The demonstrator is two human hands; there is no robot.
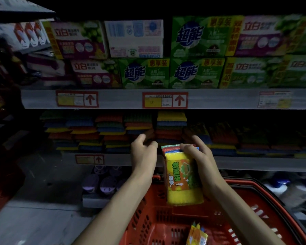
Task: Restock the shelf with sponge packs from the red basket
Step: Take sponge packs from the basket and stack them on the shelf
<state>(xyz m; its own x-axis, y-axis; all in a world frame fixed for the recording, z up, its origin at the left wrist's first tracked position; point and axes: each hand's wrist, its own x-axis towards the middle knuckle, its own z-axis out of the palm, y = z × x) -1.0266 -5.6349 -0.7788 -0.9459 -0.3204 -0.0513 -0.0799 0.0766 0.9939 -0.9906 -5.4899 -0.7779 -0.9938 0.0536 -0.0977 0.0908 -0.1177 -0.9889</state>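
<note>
My right hand (200, 156) grips a yellow sponge pack (182, 179) with an orange and green label, held upright above the red basket (279, 206) and just in front of the shelf edge (254, 162). My left hand (144, 151) is beside the pack on its left, fingers curled and apart, holding nothing. Stacks of coloured sponge packs (113, 131) fill the dim middle shelf behind both hands. One more sponge pack (197, 235) lies in the basket bottom.
Green and purple soap boxes (196, 50) fill the upper shelf above a price rail (164, 99) with red arrow tags. Purple items (102, 181) sit on the lower shelf at left, white bottles (293, 188) at right. Grey floor lies at lower left.
</note>
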